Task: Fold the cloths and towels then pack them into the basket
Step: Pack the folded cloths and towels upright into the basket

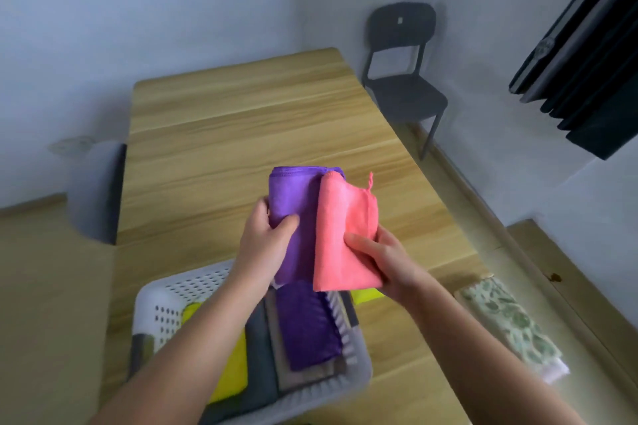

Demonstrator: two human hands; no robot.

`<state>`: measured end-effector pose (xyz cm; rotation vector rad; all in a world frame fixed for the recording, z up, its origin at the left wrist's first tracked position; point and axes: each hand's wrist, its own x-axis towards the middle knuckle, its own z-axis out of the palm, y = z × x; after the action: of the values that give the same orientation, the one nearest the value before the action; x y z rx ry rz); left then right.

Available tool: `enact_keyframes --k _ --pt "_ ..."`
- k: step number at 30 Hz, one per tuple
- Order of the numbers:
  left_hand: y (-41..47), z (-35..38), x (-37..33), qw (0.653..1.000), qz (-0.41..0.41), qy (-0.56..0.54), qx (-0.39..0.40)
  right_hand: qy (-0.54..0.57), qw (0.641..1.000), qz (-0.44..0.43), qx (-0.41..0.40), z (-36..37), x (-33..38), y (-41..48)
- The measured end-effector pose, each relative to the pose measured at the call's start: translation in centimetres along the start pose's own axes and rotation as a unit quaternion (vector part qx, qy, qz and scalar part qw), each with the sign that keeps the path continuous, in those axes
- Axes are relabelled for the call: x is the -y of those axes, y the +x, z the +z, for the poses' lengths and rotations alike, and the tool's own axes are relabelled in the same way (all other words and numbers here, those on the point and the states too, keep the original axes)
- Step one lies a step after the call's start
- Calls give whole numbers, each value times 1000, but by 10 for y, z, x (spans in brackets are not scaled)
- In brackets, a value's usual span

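- Purple and coral fill the middle of the head view: a folded purple microfibre cloth point(293, 217) and a folded coral-pink microfibre cloth point(341, 235) are held up side by side, above the far end of the white perforated plastic basket point(162, 304).
- The left hand point(266, 238) grips the purple cloth at its lower left edge, with the thumb across the front and the fingers curled behind.
- The right hand point(379, 259) pinches the coral-pink cloth at its lower right, with the thumb lying on its face.
- Holding both folds upright and touching probably keeps them from opening, so they can go down into the basket as a pair.
- The purple cloth is the taller rectangle, with a stitched hem along its top.
- The coral-pink cloth overlaps the purple cloth's right edge and shows a small hanging loop at its upper right corner.
- The basket sits at the near end of the pale wooden table point(241, 121).
- It already holds a yellow cloth point(231, 366), a dark grey cloth point(257, 355), a beige cloth point(297, 379) and a second purple cloth point(307, 328), which lie flat and overlap.
- A folded green-and-white leaf-patterned towel point(511, 321) lies on the table to the right, apart from the basket and not yet packed.
- A black plastic chair point(404, 79) stands beyond the table's far right corner.
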<state>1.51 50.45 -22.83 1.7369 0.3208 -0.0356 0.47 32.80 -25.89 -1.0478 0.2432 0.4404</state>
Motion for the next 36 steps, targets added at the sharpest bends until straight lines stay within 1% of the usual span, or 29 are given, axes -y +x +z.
enact_keyframes --k 5,6,8,10,12,14,15,18,21,24,26,27,28,30,32,33,36 --pt "-25 -82 26 995 -94 -10 10 -74 997 28 9 56 -52 -11" --pt "-31 -103 39 994 -113 5 4 -91 995 41 7 69 -68 -15" --pt "-35 -118 57 988 -138 67 2 -127 990 68 0 69 -86 -16" --pt "-39 -136 77 977 -161 136 17 -177 978 111 -1 76 -109 -16" --pt "-42 -143 98 948 -163 268 49 -238 959 153 -7 80 -130 -12" --pt "-44 -145 110 900 -129 412 55 -290 938 190 -12 86 -150 -6" --pt "-44 -143 112 882 -112 455 46 -302 931 202 -17 89 -157 -3" --pt "-42 -134 109 838 -76 539 41 -320 925 203 -25 102 -173 7" --pt "-41 -132 108 770 -36 635 42 -354 913 201 -30 111 -185 13" --pt "-52 -137 111 698 10 711 83 -379 903 198 -33 110 -191 15" --pt "-59 -142 112 666 72 736 101 -383 904 187 -24 110 -189 15" --pt "-63 -147 113 628 87 764 119 -384 905 183 -18 110 -188 15" --pt "-65 -149 117 584 84 795 142 -385 905 179 -13 109 -188 15" --pt "-66 -150 123 494 51 844 201 -390 903 179 -15 106 -189 16" --pt "-61 -148 128 420 32 877 232 -388 904 180 -16 104 -189 17" --pt "-59 -147 134 392 15 887 245 -388 904 182 -15 104 -189 17" --pt "-50 -141 144 351 -13 901 254 -402 897 186 -15 102 -189 18"
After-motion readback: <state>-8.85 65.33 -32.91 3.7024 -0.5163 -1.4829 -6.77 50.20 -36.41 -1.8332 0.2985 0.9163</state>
